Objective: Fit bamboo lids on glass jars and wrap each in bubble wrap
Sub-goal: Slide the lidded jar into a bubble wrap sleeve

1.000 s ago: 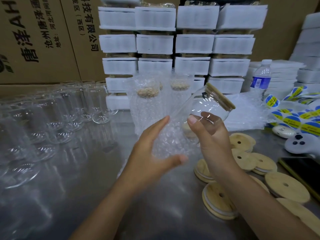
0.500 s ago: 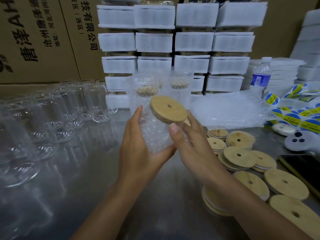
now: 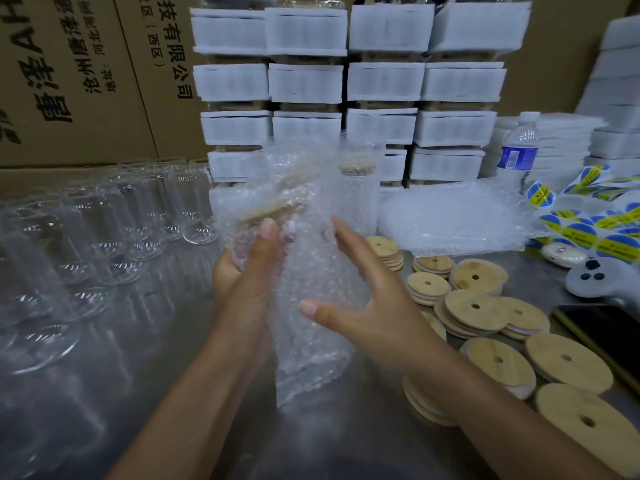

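Observation:
A glass jar with a bamboo lid (image 3: 270,209) sits inside a sheet of bubble wrap (image 3: 311,323) held above the steel table. My left hand (image 3: 249,271) grips the wrapped jar from the left, thumb up near the lid. My right hand (image 3: 363,306) lies flat against the wrap's right side, fingers straight and spread. The wrap's loose end hangs down to the table. Behind stand wrapped jars (image 3: 356,188). Loose bamboo lids (image 3: 474,310) lie at the right. Bare glass jars (image 3: 114,230) stand in rows at the left.
A stack of bubble wrap sheets (image 3: 450,220) lies at the back right, beside a water bottle (image 3: 517,154) and sticker rolls (image 3: 595,226). White foam-packed boxes (image 3: 346,81) and cardboard cartons (image 3: 86,74) wall the back. A phone (image 3: 609,334) lies at the right edge.
The lid was bare and facing me; now the bubble wrap covers jar and lid. My right hand has left the lid and opened flat against the wrap.

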Tool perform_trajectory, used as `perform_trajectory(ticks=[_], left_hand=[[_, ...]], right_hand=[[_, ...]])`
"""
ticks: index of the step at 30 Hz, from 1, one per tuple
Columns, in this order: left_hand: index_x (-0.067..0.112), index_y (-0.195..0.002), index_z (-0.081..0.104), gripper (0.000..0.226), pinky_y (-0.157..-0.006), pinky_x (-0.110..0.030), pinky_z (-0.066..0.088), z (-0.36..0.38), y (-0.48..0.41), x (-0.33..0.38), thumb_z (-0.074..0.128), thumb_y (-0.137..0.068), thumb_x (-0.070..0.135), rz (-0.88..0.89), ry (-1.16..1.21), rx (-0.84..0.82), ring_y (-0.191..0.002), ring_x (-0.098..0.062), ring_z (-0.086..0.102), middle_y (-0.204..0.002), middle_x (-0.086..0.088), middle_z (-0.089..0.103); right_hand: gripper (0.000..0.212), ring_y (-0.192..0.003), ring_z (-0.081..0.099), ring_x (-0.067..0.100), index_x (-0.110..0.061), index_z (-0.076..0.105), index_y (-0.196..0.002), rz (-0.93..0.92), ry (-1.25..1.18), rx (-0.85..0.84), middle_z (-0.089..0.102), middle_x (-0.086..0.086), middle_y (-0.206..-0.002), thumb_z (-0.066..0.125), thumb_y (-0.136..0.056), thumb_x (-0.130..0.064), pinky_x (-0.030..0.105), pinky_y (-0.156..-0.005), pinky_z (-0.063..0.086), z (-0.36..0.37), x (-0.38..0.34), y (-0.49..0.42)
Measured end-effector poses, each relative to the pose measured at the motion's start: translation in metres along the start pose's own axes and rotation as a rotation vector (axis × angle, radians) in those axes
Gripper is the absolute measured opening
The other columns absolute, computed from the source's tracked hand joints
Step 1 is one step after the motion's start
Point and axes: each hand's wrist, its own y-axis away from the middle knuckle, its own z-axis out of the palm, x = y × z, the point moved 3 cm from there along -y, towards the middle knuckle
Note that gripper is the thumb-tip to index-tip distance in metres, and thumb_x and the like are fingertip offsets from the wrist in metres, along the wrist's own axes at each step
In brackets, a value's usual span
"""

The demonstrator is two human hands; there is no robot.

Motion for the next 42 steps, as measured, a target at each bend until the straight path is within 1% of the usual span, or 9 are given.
perform_trajectory(ticks=[4,15,18,22,28,30,33,37,42], left_hand=[[0.003,-0.125,0.055,0.074,-0.069,-0.033,0.058,0.004,0.004,0.004,0.078,-0.069,0.046,0.012,0.045,-0.062,-0.096,-0.027,0.071,-0.107,-0.012,0.072],[0.017,-0.134,0.048,0.119,-0.091,-0.035,0.054,0.0,-0.007,0.001,0.082,-0.034,0.072,-0.012,-0.024,-0.221,-0.113,-0.018,0.063,-0.122,-0.003,0.067],[0.036,-0.13,0.047,0.11,-0.1,-0.035,0.046,-0.002,-0.009,-0.008,0.077,-0.033,0.078,-0.009,-0.195,-0.368,-0.121,-0.014,0.057,-0.126,0.007,0.064],[0.03,-0.133,0.046,0.116,-0.108,-0.038,0.04,-0.005,-0.003,-0.028,0.085,-0.031,0.07,-0.126,-0.406,-0.498,-0.127,-0.013,0.052,-0.137,-0.001,0.054],[0.035,-0.1,0.072,0.04,-0.076,-0.009,0.049,-0.009,-0.001,-0.039,0.082,-0.061,0.035,-0.087,-0.418,-0.486,-0.098,-0.004,0.068,-0.104,0.012,0.073],[0.036,-0.102,0.073,0.043,-0.08,-0.015,0.051,-0.011,-0.002,-0.039,0.081,-0.06,0.04,-0.109,-0.373,-0.453,-0.1,-0.009,0.068,-0.106,0.008,0.073],[0.018,-0.115,0.068,0.075,-0.101,-0.041,0.046,-0.013,-0.004,-0.042,0.088,-0.052,0.053,-0.181,-0.257,-0.392,-0.112,-0.022,0.064,-0.116,-0.004,0.07],[0.012,-0.107,0.072,0.087,-0.104,-0.051,0.043,-0.013,-0.004,-0.042,0.084,-0.042,0.068,-0.202,-0.187,-0.32,-0.108,-0.029,0.066,-0.112,-0.012,0.071],[0.023,-0.105,0.073,0.083,-0.098,-0.047,0.048,-0.011,-0.003,-0.039,0.079,-0.04,0.075,-0.169,-0.177,-0.269,-0.104,-0.029,0.068,-0.108,-0.011,0.072]], right_hand=[[0.095,-0.138,0.021,-0.011,-0.068,0.007,-0.136,-0.027,-0.075,-0.038,0.019,-0.034,-0.15,0.073,-0.068,-0.057,0.036,-0.115,0.029,0.01,0.001,0.0],[0.1,-0.125,0.05,0.003,-0.031,0.024,-0.145,0.0,-0.276,0.18,0.049,-0.012,-0.137,0.079,-0.063,-0.046,0.034,-0.105,0.045,0.009,0.015,-0.003],[0.095,-0.113,0.058,0.001,-0.025,0.032,-0.141,0.005,-0.322,0.315,0.058,-0.01,-0.127,0.08,-0.061,-0.043,0.021,-0.093,0.05,-0.002,0.016,-0.005],[0.084,-0.102,0.061,-0.006,-0.015,0.036,-0.137,-0.045,-0.303,0.443,0.059,-0.011,-0.116,0.079,-0.067,-0.029,0.007,-0.077,0.047,-0.016,0.013,-0.009],[0.108,-0.128,0.049,0.015,-0.028,0.026,-0.144,0.028,-0.275,0.396,0.048,0.0,-0.14,0.077,-0.054,-0.058,0.042,-0.103,0.045,-0.022,0.017,-0.012],[0.111,-0.133,0.044,0.016,-0.031,0.025,-0.145,0.069,-0.307,0.361,0.044,0.003,-0.145,0.076,-0.051,-0.063,0.044,-0.105,0.043,-0.022,0.016,-0.013],[0.111,-0.112,0.059,-0.002,-0.018,0.04,-0.139,0.035,-0.343,0.323,0.058,-0.008,-0.129,0.077,-0.048,-0.07,0.02,-0.087,0.052,-0.024,0.011,-0.014],[0.12,-0.135,0.041,0.012,-0.027,0.029,-0.147,0.058,-0.359,0.237,0.042,-0.002,-0.147,0.074,-0.046,-0.075,0.043,-0.109,0.04,-0.019,0.009,-0.014],[0.115,-0.136,0.04,0.009,-0.036,0.025,-0.146,0.083,-0.394,0.208,0.039,-0.01,-0.148,0.069,-0.049,-0.079,0.044,-0.11,0.038,-0.011,0.007,-0.013]])
